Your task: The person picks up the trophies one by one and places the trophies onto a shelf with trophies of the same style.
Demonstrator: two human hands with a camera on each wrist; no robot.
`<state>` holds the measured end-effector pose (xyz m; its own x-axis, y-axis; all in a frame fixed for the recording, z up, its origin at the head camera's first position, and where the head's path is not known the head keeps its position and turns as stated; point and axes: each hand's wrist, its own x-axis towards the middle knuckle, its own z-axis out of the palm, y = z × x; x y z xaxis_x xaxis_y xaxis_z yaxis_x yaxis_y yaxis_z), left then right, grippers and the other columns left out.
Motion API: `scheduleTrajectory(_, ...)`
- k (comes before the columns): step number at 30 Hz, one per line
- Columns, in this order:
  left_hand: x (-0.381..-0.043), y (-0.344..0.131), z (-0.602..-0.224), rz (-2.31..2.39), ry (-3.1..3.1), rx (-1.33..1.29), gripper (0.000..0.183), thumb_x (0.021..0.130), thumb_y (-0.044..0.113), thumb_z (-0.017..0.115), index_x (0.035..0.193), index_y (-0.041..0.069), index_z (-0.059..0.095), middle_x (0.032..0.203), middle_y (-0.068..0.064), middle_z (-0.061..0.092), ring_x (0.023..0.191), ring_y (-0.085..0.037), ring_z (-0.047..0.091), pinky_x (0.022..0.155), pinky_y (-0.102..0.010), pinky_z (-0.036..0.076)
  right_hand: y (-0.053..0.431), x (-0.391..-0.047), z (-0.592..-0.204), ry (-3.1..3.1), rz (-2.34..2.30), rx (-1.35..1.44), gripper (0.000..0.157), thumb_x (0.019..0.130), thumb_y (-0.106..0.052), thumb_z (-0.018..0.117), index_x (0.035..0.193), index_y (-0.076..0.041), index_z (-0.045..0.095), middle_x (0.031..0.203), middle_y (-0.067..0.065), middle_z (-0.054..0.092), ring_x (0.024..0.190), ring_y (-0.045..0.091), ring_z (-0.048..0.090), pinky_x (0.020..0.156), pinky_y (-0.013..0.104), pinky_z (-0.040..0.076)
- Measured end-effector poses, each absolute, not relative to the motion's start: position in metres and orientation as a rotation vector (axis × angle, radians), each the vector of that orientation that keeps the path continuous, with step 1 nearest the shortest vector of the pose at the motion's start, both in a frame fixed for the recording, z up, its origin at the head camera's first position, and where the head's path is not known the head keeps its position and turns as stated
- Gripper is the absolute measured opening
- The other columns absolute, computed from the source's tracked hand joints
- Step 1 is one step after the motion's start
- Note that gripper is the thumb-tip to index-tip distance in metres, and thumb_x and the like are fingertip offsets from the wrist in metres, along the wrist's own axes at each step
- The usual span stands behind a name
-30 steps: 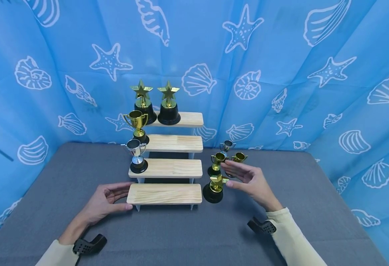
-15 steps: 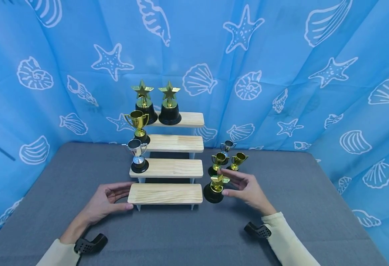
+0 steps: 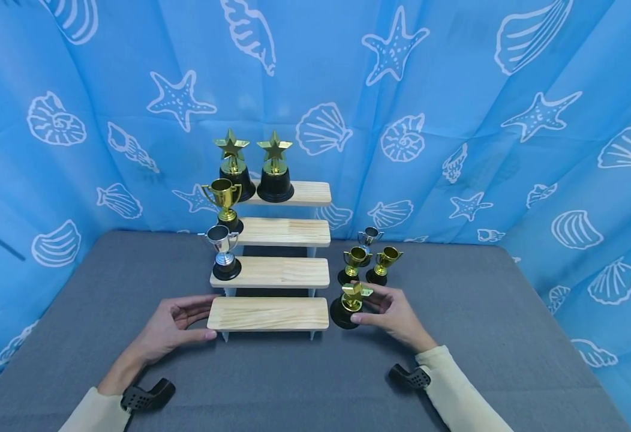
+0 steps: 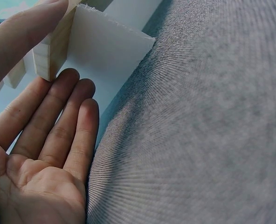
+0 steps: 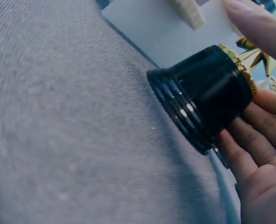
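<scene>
My left hand is turned palm inward, its four fingers nearly straight, the thumb held well apart from them. My right hand faces it, thumb also spread. Both forearms reach forward, slanting inward.

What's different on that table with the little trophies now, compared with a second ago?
The right hand moved left and nearer the person, from by the gold cups to the star trophy beside the wooden stand. Its thumb and fingers now straddle that trophy; whether they grip it, I can't tell. The left hand stayed at the stand's other side, and all the trophies kept their places.
</scene>
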<state>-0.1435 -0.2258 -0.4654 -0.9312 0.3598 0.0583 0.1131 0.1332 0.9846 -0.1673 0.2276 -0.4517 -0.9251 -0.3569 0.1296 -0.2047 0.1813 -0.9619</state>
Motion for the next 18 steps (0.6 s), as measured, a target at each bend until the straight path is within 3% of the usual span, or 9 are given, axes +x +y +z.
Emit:
scheduleTrajectory(5, -0.1438, -0.2262, -0.4666, 1.896, 2.208, 0.481, 0.066, 0.084, -0.001, 0.079, 0.140, -0.015, 0.047, 0.139, -0.038, 0.050, 0.114, -0.006, 0.063, 0.099, -0.024, 0.053, 0.2251, -0.1675, -0.4551, 2.346, -1.830, -0.498, 0.063, 0.081, -0.001, 0.083, 0.136, 0.011, 0.055, 0.133, 0.026, 0.061, 0.117, 0.013, 0.064, 0.103, 0.029, 0.051)
scheduleTrajectory(11, -0.1447, -0.2267, -0.4679, 1.903, 2.205, 0.501, 0.066, 0.084, -0.002, 0.079, 0.140, -0.015, 0.047, 0.139, -0.038, 0.050, 0.115, -0.007, 0.063, 0.099, -0.024, 0.053, 0.2229, -0.1680, -0.4575, 2.359, -1.809, -0.455, 0.061, 0.082, -0.001, 0.083, 0.135, 0.010, 0.057, 0.132, 0.026, 0.062, 0.123, 0.035, 0.061, 0.105, 0.033, 0.050)
scheduleTrajectory(18, -0.1450, -0.2269, -0.4685, 1.903, 2.211, 0.506, 0.065, 0.084, -0.003, 0.079, 0.139, -0.016, 0.047, 0.139, -0.038, 0.050, 0.114, -0.007, 0.064, 0.099, -0.025, 0.053, 0.2228, -0.1686, -0.4593, 2.357, -1.820, -0.474, 0.060, 0.082, 0.000, 0.082, 0.135, 0.011, 0.056, 0.132, 0.027, 0.061, 0.122, 0.038, 0.060, 0.104, 0.033, 0.051)
